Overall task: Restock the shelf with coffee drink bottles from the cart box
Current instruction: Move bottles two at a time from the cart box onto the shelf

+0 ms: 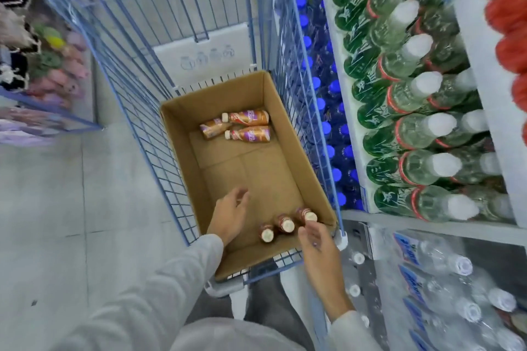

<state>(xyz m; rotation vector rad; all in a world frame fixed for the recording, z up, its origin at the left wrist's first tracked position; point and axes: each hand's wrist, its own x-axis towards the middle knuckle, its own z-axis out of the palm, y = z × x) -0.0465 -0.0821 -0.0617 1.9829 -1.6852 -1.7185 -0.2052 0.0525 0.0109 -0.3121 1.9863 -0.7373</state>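
Note:
An open cardboard box [288, 134] sits in a blue wire cart [148, 111]. Three brown coffee drink bottles [247, 126] lie on their sides at the box's far end. Three more coffee bottles [285, 224] stand upright with cream caps in the near right corner. My left hand [229, 215] hovers open inside the box, just left of the upright bottles, holding nothing. My right hand [316, 242] hangs over the box's near right corner, fingertips close beside the rightmost upright bottle, fingers relaxed and empty.
To the right runs a shelf [484, 71] packed with green-label clear bottles [413, 128], blue-capped bottles [328, 128] below it and red items [507, 8] above. Shrink-wrapped water packs [445, 273] lie at the lower right. Grey floor [57, 208] spreads left; another blue rack [48, 111] stands far left.

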